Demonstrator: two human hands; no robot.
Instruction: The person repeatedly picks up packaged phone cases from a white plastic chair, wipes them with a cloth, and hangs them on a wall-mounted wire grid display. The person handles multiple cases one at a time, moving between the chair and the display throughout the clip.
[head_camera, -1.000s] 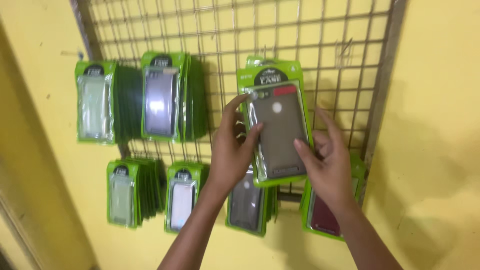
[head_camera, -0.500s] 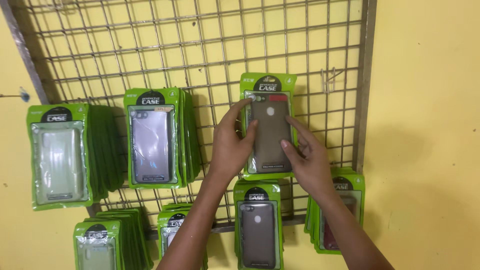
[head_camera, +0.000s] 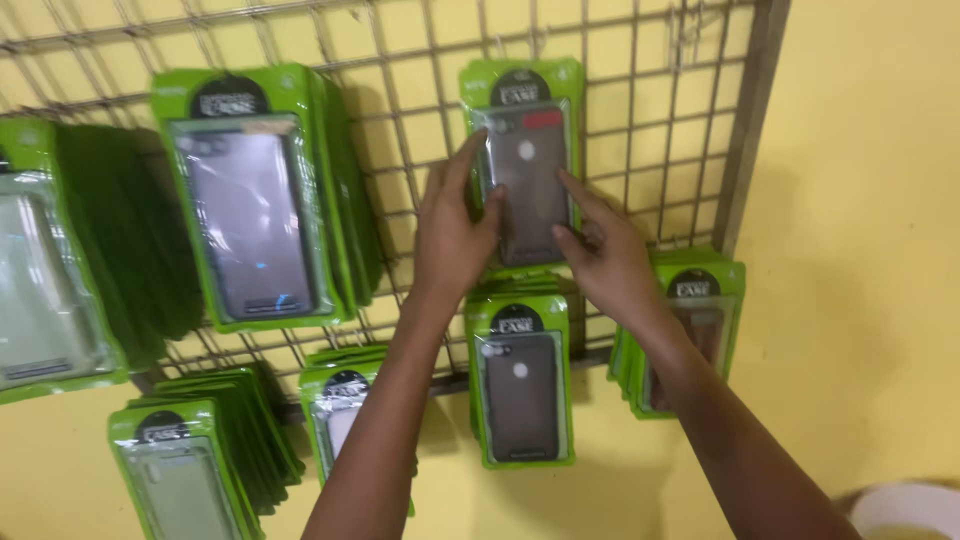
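Working across from nine o'clock, I see a wire grid rack fixed to a yellow wall, hung with stacks of green-carded phone cases: a pale clear one at the far nine o'clock edge, a thick stack with a greyish case at ten o'clock, and two shorter stacks at seven o'clock. My left hand reaches up near the centre, fingers spread moderately, its thumb and fingertips pressed on the left edge of the dark phone case package that sits at twelve o'clock against the grid. I judge the step in hand to be seating this package on its hook; I cannot see the hook itself, so I cannot tell whether the hanging hole is already over it. My right hand is just to the right, loosely open, index finger stretched up along the package's right edge and thumb on its lower front, so both hands steady it and neither is closed round it. The next move, as I judge it, calls for a small, level push toward the grid and then letting both hands ease off together. Below at six o'clock hangs another dark case, and at four o'clock a stack of reddish-brown ones is partly hidden by my right forearm.
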